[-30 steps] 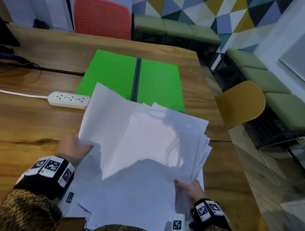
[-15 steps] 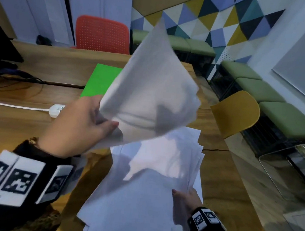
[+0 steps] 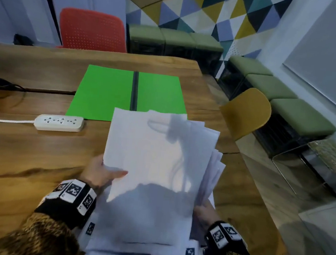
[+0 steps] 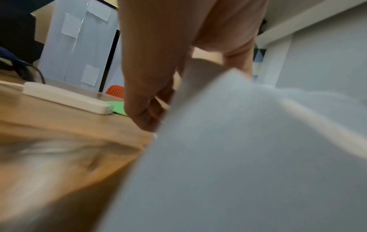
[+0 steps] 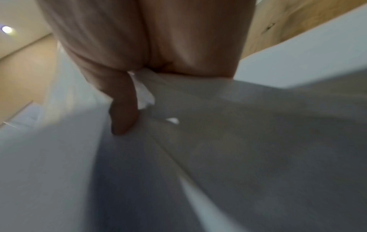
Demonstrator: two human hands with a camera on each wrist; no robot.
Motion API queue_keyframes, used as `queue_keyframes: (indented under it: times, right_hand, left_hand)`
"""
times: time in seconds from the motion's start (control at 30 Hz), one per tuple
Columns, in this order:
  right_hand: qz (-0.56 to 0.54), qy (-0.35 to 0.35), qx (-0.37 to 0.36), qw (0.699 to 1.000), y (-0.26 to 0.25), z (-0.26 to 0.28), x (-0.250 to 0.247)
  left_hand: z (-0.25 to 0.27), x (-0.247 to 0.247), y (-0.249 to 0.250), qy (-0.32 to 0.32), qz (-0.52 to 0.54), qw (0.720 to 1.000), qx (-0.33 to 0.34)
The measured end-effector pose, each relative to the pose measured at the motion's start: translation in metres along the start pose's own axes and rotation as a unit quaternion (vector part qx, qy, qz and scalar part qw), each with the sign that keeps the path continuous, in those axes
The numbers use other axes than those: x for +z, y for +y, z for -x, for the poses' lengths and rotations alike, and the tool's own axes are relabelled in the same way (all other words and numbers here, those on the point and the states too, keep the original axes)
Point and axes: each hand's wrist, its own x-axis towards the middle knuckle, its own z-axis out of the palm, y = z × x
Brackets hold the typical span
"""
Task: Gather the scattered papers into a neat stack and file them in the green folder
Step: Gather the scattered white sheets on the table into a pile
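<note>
White papers (image 3: pixel 155 167) are pinched at their left edge by the left hand (image 3: pixel 100 172), thumb on top; the right hand (image 3: pixel 203 211) grips their right side. Beyond them, the green folder (image 3: pixel 105 93) lies open on the wooden counter (image 3: pixel 28 155); a power strip (image 3: pixel 58 123) sits beside it.

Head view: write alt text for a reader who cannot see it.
Two hands, left hand and right hand, hold an uneven pile of white papers over a wooden table. Beyond lies an open green folder, with a white power strip to its left.
</note>
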Motion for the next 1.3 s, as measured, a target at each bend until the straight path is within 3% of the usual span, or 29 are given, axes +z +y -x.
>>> queue_keyframes:
  times: [0.17,0.3,0.47,0.53,0.6,0.67,0.7,0.77,0.83,1.07,1.3]
  right_hand:
    - [-0.061,-0.081,-0.036,0.994,-0.008,0.012,-0.001]
    - [-0.092,-0.126,-0.037,0.987,-0.02,0.019,0.008]
    - [-0.068,-0.09,-0.014,0.994,-0.028,0.01,0.02]
    - [-0.066,-0.03,-0.025,0.997,-0.033,0.005,0.013]
    - [0.028,0.124,-0.031,0.991,-0.034,-0.005,-0.004]
    - [0.19,0.247,0.032,0.95,-0.032,-0.01,-0.019]
    - [0.243,0.263,0.067,0.931,-0.03,-0.012,-0.023]
    - [0.287,0.248,0.092,0.921,-0.029,-0.012,-0.022]
    - [0.288,0.215,0.083,0.93,-0.031,-0.013,-0.014]
    - [0.186,0.139,0.102,0.967,-0.032,-0.018,-0.002]
    - [0.164,0.064,0.008,0.984,-0.034,-0.011,0.008]
  left_hand:
    - [-0.01,-0.023,-0.026,-0.018,0.059,0.998,-0.005]
    - [0.004,-0.022,-0.026,-0.154,0.004,0.988,-0.023]
    - [0.004,-0.035,-0.047,-0.121,0.068,0.99,-0.026]
    - [0.008,-0.042,-0.055,-0.111,0.088,0.99,-0.021]
    - [0.011,-0.047,-0.063,-0.084,0.098,0.991,-0.024]
    - [0.014,-0.049,-0.067,-0.063,0.115,0.991,-0.026]
    - [0.014,-0.05,-0.071,-0.063,0.126,0.99,-0.025]
    - [0.013,-0.052,-0.075,-0.054,0.121,0.991,-0.033]
    - [0.012,-0.053,-0.076,-0.039,0.118,0.992,-0.039]
    - [0.01,-0.048,-0.073,-0.013,0.074,0.996,-0.044]
    - [0.009,-0.05,-0.071,-0.013,0.106,0.991,-0.08]
